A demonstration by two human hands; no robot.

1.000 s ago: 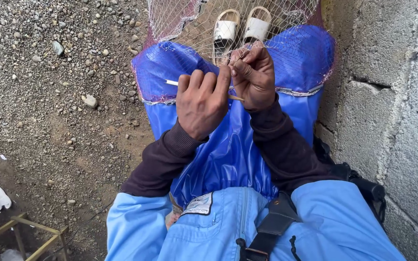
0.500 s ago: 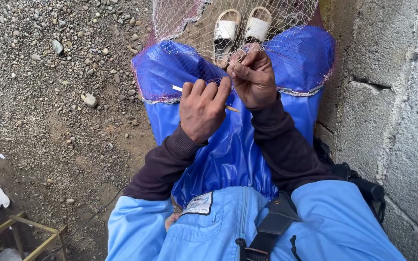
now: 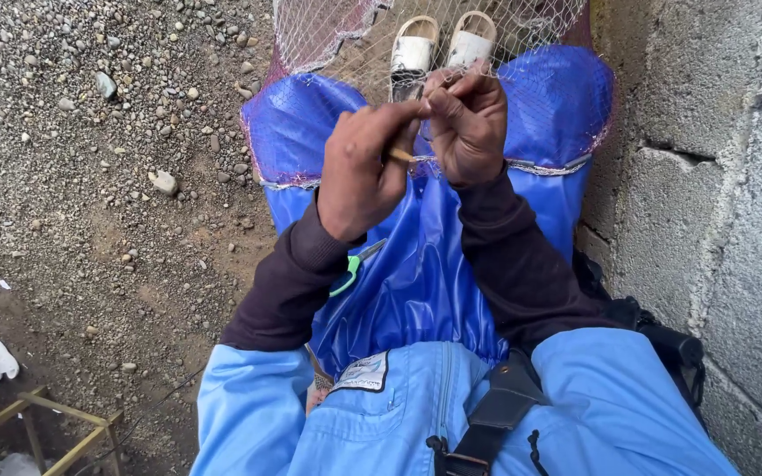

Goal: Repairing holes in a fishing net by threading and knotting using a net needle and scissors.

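Left hand (image 3: pixel 365 167) closed on a slim wooden netting needle (image 3: pixel 400 155); right hand (image 3: pixel 467 123) pinching fishing net (image 3: pixel 328 40) mesh just beside it. Net drapes over blue-clad knees toward sandals (image 3: pixel 441 48). Green-handled scissors (image 3: pixel 347 275) lie on lap. Judged mid-mend; progress unclear.

A pale, whitish net (image 3: pixel 346 40) with a fine mesh pattern and pinkish-purple edging is lying over glossy royal-blue trousers (image 3: pixel 416 273). A light sky-blue jacket (image 3: pixel 381 423) is showing dark brown sleeves (image 3: pixel 284 282) and a black strap (image 3: pixel 496 414). White sandals (image 3: pixel 438 48) are resting on speckled grey-brown gravel (image 3: pixel 90 176). A green-handled tool (image 3: pixel 346 278) is peeking out beside a grey block wall (image 3: pixel 716 220).
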